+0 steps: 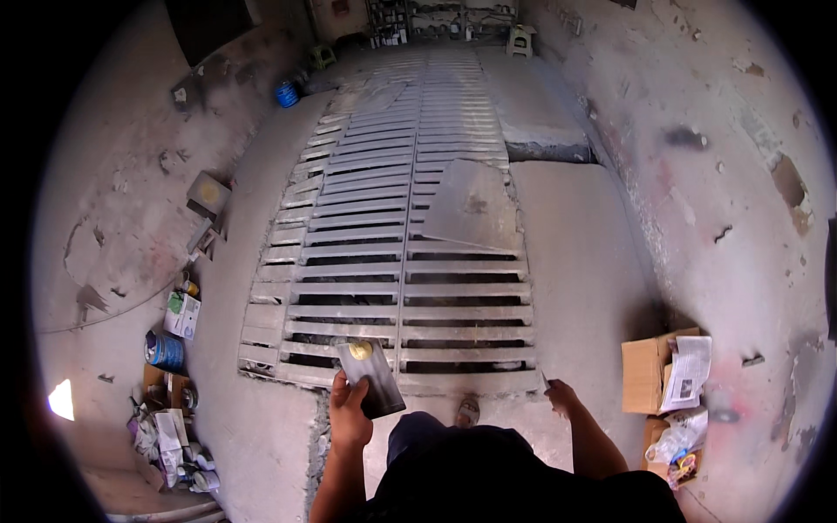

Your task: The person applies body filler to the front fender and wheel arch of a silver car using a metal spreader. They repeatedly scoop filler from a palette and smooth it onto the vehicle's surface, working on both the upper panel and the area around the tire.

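The panel (384,389) in my left hand (350,420) is dark grey, streaked paler, with a yellowish dab (360,350). I see the floor grate (349,288) striped grey and black, a blue pail (286,94) far left, a brown cardboard box (643,376) near right.

A long slatted grate (362,209) runs along the dusty grey floor (575,227), a flat sheet (475,205) lying over part of its right half. Left of the grate rises a stained wall (113,183), with a bright patch of light (61,399) level with the grate's near end; right of it stands a peeling wall (697,174). Beyond its far end are cluttered shelves (453,17) and a pale stool (520,41).
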A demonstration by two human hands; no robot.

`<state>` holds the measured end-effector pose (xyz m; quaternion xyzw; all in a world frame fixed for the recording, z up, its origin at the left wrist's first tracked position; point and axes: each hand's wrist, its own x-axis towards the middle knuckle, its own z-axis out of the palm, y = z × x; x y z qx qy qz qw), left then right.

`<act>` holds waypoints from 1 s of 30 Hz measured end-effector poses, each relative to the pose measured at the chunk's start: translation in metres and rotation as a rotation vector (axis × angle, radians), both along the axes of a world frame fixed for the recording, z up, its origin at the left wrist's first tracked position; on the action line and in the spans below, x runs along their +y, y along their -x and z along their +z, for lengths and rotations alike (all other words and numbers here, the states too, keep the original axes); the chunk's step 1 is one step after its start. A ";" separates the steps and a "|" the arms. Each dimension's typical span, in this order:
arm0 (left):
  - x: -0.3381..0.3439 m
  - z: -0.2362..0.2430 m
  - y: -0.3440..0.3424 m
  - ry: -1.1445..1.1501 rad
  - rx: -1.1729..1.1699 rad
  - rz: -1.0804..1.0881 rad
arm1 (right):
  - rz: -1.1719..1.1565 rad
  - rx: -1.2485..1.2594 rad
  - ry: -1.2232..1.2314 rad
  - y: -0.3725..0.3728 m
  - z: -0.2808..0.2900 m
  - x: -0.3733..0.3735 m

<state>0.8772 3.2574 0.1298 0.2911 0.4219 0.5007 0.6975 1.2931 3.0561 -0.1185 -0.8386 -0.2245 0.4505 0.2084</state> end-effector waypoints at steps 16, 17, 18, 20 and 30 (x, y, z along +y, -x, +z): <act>0.503 -0.041 -0.178 -0.082 -0.001 -0.055 | 0.182 0.289 0.248 -0.137 -0.047 0.304; 0.533 -0.030 -0.196 -0.104 -0.024 -0.102 | 0.102 0.279 0.239 -0.141 -0.033 0.312; 0.565 -0.021 -0.214 -0.105 -0.006 -0.119 | 0.024 0.263 0.223 -0.144 -0.022 0.324; 0.624 -0.004 -0.247 -0.112 0.035 -0.139 | -0.103 0.283 0.431 -0.163 -0.040 0.367; 0.844 -0.037 -0.377 -0.047 0.175 -0.082 | -0.324 0.316 0.301 -0.338 -0.099 0.725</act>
